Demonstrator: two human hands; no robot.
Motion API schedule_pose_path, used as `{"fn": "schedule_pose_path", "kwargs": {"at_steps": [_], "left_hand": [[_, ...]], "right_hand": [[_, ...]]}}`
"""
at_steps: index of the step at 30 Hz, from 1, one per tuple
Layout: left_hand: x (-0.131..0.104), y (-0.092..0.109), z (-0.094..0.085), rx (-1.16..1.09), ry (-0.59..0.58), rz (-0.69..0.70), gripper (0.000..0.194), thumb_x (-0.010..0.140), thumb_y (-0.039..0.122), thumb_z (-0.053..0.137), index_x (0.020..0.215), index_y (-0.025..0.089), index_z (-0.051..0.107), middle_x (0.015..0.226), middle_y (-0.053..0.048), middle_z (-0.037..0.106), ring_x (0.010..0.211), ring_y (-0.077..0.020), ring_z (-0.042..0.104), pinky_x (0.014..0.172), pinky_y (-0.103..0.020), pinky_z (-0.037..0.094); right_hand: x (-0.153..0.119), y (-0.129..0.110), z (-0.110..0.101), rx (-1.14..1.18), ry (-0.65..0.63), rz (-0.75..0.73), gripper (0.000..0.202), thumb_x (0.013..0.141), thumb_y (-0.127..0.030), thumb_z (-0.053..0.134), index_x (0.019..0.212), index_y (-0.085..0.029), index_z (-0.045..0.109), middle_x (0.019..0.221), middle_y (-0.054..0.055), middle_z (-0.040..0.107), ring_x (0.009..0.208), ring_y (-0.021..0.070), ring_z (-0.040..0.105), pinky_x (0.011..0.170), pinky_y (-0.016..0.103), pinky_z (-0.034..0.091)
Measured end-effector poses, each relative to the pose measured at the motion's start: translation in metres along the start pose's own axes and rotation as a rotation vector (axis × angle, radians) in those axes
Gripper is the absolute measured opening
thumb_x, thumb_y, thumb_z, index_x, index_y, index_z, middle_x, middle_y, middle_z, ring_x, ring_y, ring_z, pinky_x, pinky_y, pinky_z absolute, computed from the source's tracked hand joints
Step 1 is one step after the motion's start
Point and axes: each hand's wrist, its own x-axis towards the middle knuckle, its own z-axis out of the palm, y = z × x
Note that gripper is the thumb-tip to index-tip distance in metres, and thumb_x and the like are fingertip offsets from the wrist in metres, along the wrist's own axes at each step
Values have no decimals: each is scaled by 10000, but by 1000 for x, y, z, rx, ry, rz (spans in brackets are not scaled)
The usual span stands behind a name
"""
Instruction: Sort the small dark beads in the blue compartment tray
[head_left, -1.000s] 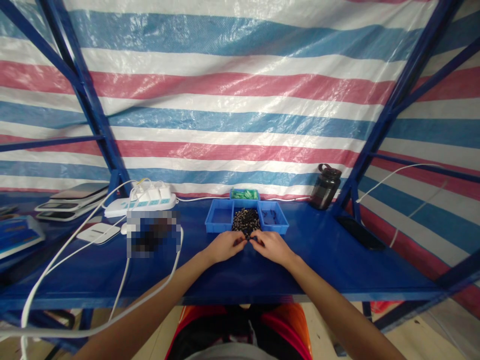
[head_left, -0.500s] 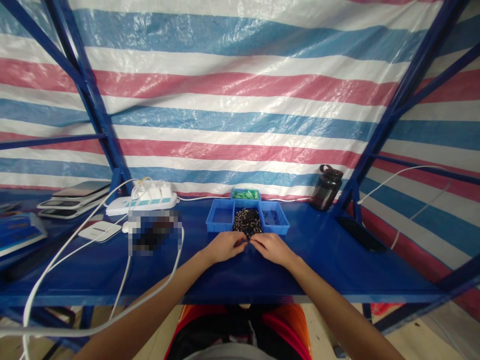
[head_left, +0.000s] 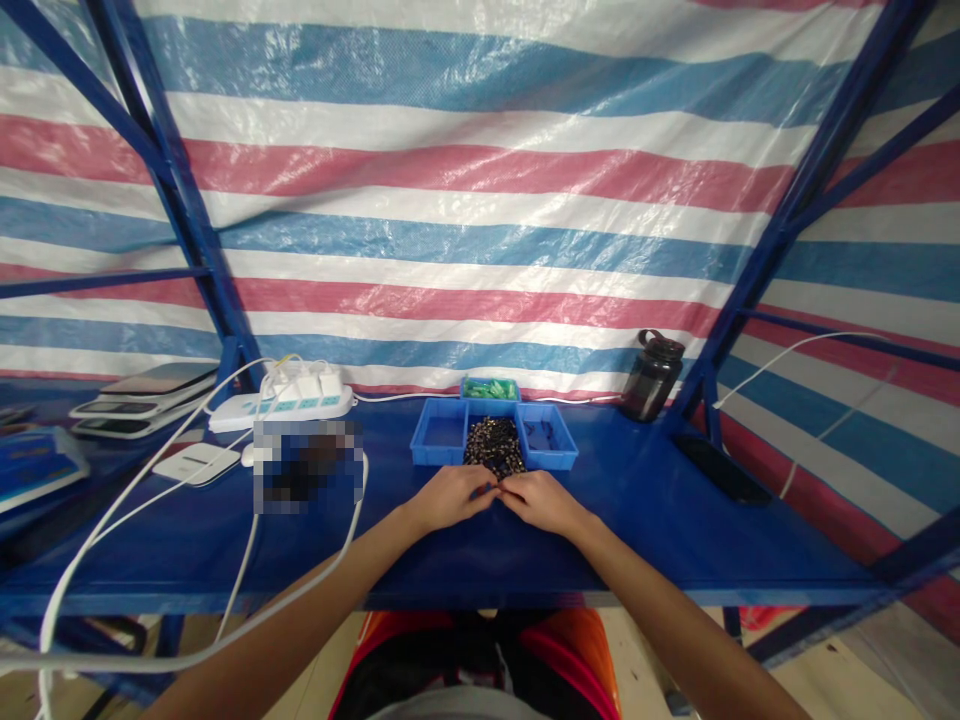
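In the head view, the front edge of the tabletop (head_left: 480, 572) runs across below the two forearms, and a strip of blue surface lies between this edge and the hands. To the right, more blue surface stretches between the right hand (head_left: 546, 500) and the dark phone (head_left: 724, 470); to the left, a white cable (head_left: 358, 515) makes a loop and crosses in front of the left forearm. A dark bottle (head_left: 649, 380) stands upright near the back edge, and a white power strip (head_left: 281, 408) lies near this edge on the other side. Four small blue trays are close together: the left tray (head_left: 441, 432) shows its blue bottom, the middle tray (head_left: 491, 409) carries a heap of small dark and gold parts (head_left: 493, 446), the right tray (head_left: 551, 460) has a few thin dark pieces (head_left: 536, 434), and the back tray (head_left: 507, 400) holds green pieces (head_left: 490, 387). The heap lies just beyond the fingertips; its parts point in mixed directions, without one common long axis. The left hand (head_left: 451, 497) and the right hand meet tip to tip at its near side; whether the fingers clamp a small part, I cannot tell.
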Motion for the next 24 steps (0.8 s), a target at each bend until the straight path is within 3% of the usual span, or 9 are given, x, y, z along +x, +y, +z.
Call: {"fn": "schedule_pose_path", "kwargs": {"at_steps": [7, 13, 24], "left_hand": [[1, -7, 4, 53, -19, -94, 154, 887, 266, 458, 941, 199, 586, 781, -3, 611, 706, -134, 578, 648, -212, 396], [1, -5, 8, 61, -76, -46, 151, 884, 268, 461, 813, 182, 563, 759, -4, 607, 679, -133, 566, 615, -210, 367], [1, -6, 2, -56, -1, -93, 182, 893, 305, 483, 992, 191, 584, 772, 1, 602, 704, -127, 565, 639, -204, 396]], "right_hand": [[-2, -3, -7, 34, 78, 22, 228, 943, -279, 437, 841, -187, 619, 816, 39, 676, 788, 163, 626, 711, 237, 410], [-3, -6, -7, 23, 122, -12, 235, 945, -262, 406, 859, -192, 613, 810, 44, 670, 789, 163, 619, 740, 249, 427], [1, -3, -6, 40, 81, 60, 191, 921, -243, 451, 824, -186, 605, 753, 19, 656, 687, 136, 598, 629, 217, 381]]}}
